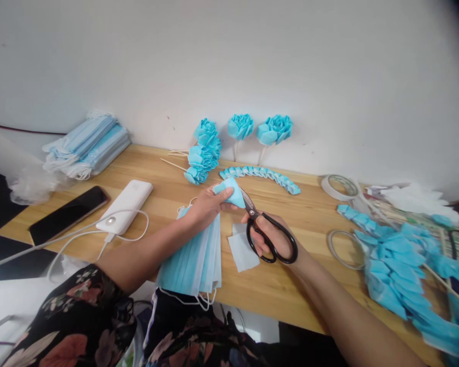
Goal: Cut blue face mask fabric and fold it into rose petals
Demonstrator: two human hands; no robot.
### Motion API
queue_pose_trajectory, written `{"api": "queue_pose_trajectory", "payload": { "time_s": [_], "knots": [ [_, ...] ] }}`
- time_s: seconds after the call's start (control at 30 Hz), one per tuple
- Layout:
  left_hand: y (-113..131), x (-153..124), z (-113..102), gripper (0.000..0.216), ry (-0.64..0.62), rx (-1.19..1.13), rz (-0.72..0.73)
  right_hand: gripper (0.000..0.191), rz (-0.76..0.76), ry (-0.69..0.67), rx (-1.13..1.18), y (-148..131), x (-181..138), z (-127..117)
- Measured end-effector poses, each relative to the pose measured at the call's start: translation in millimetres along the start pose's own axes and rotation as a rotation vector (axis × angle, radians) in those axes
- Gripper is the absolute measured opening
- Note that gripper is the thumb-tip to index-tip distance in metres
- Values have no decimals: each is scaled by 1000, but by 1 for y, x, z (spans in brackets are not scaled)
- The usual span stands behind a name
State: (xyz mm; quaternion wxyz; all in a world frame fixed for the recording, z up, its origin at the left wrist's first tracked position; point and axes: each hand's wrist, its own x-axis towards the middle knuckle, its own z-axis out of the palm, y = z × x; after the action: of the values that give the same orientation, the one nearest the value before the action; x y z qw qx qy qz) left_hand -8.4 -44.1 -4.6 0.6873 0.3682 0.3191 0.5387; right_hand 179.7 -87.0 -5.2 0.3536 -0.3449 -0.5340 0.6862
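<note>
My left hand point(206, 206) pinches a folded piece of light blue mask fabric point(231, 192) above the middle of the table. My right hand point(273, 237) grips black-handled scissors point(251, 210), whose blades lie at the right edge of the fabric. Whether the blades are cutting into it I cannot tell. Under my left forearm a fanned stack of blue face masks point(191, 260) reaches the table's front edge, its ear loops hanging over. Pale cut fabric squares point(243, 250) lie between the stack and my right hand.
Blue fabric roses on sticks point(204, 153) lie at the back; two more point(274, 130) lean on the wall. A pleated strip point(262, 173) lies before them. Left are a phone point(69, 211), power bank point(126, 206) and mask bundles point(90, 142); right, tape point(340, 187) and blue pleated strips point(393, 270).
</note>
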Motion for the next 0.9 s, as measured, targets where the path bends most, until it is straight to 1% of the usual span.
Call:
{"api": "queue_pose_trajectory", "payload": {
  "time_s": [0.17, 0.23, 0.33, 0.43, 0.53, 0.67, 0.8, 0.9],
  "knots": [
    [0, 1, -3, 32, 5, 11, -4, 49, 7, 9, -74, -6, -1, 2],
    [-1, 2, -4, 32, 4, 17, 4, 51, 12, -2, -67, -6, 0, 2],
    [-1, 3, -5, 34, -9, 33, 27, 58, 3, -65, -6, -1, 0, -2],
    [0, 3, -5, 36, -19, 63, 36, 64, -12, -162, 58, 6, 1, -7],
    [-1, 3, -5, 36, -22, 78, 41, 65, -16, -222, 71, 9, 0, -11],
    [0, 3, -4, 37, -34, 89, 37, 62, -36, -221, 20, 3, -1, -11],
    [2, 3, -4, 37, 9, 80, 44, 61, -23, -212, 4, -2, -3, -8],
    [3, 3, -4, 36, 15, 87, 51, 59, -28, -193, 7, -2, -3, -8]
  ]
}}
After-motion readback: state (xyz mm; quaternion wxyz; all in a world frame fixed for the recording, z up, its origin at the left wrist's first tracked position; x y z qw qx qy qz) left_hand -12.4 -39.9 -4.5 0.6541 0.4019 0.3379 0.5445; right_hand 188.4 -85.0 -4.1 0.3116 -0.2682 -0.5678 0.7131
